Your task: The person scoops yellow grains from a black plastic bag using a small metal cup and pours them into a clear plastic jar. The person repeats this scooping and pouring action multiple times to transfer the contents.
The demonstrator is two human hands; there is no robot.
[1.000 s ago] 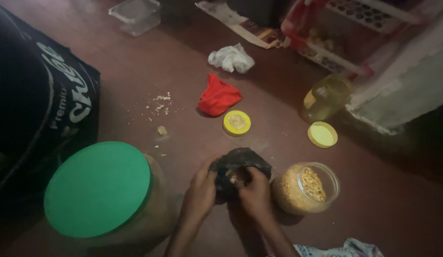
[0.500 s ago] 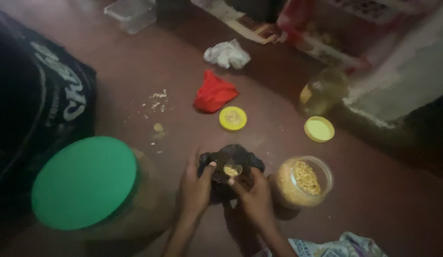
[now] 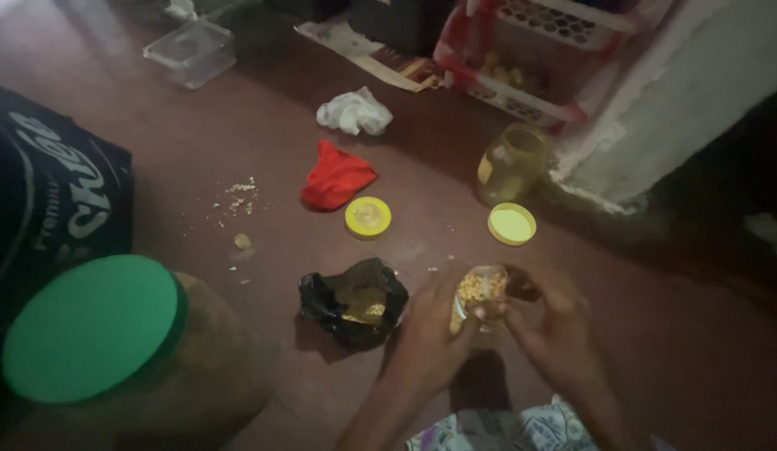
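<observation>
Hands, left [image 3: 430,334] and right [image 3: 549,327], clasp the jar [image 3: 480,292] of grain: likely rigid, smooth, moderately heavy; best gripped around its sides.

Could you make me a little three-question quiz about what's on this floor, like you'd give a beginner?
1. True or false: both hands are on the open jar of yellow grains.
2. What colour is the lid on the big jar at lower left? A) red B) green C) white
3. What lies open just left of the hands?

Key:
1. True: the left hand and right hand grip the small jar.
2. B: the green lid covers the big jar.
3. A black plastic bag, with grains inside.
</observation>
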